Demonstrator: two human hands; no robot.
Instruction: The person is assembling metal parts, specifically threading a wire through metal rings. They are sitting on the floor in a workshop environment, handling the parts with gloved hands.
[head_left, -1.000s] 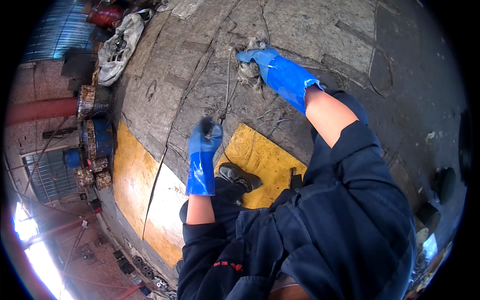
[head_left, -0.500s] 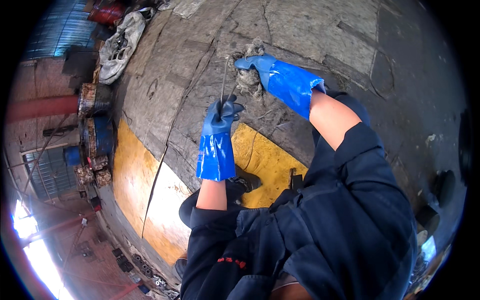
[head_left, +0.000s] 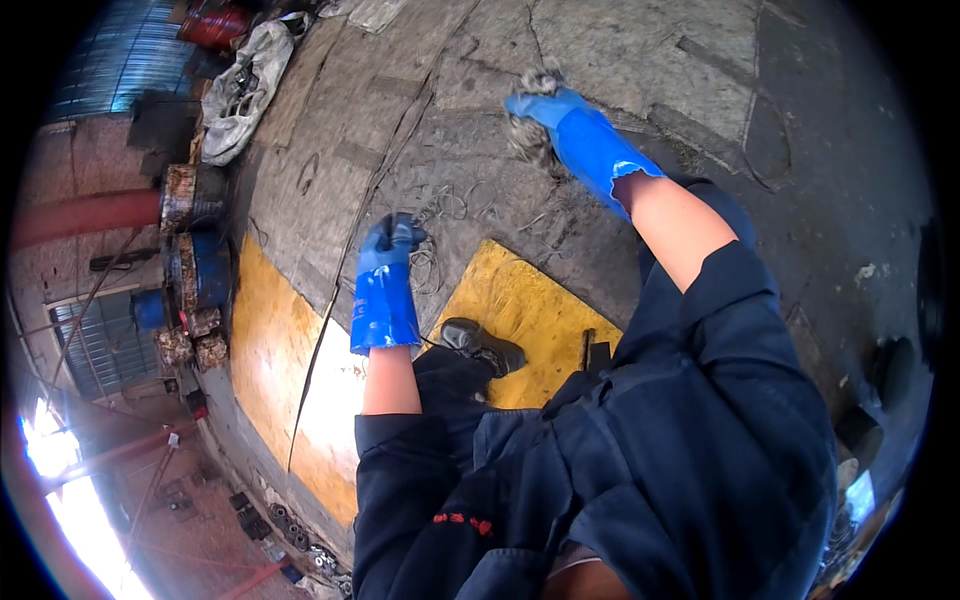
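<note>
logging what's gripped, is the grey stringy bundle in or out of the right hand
In: the right hand is closed on the grey stringy bundle, which sticks out on both sides.

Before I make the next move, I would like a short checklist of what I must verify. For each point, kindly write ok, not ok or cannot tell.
1. Right grip closed on the grey fibre bundle: ok.
2. Left grip holding a strand: cannot tell; its fingers are curled and hide the inside.
3. Blue gloves worn on both sides: ok.
4. Floor between the two grips free of loose strands: not ok; several lie scattered there.
5. Dark shoe clear of strands: cannot tell from this view.
</note>
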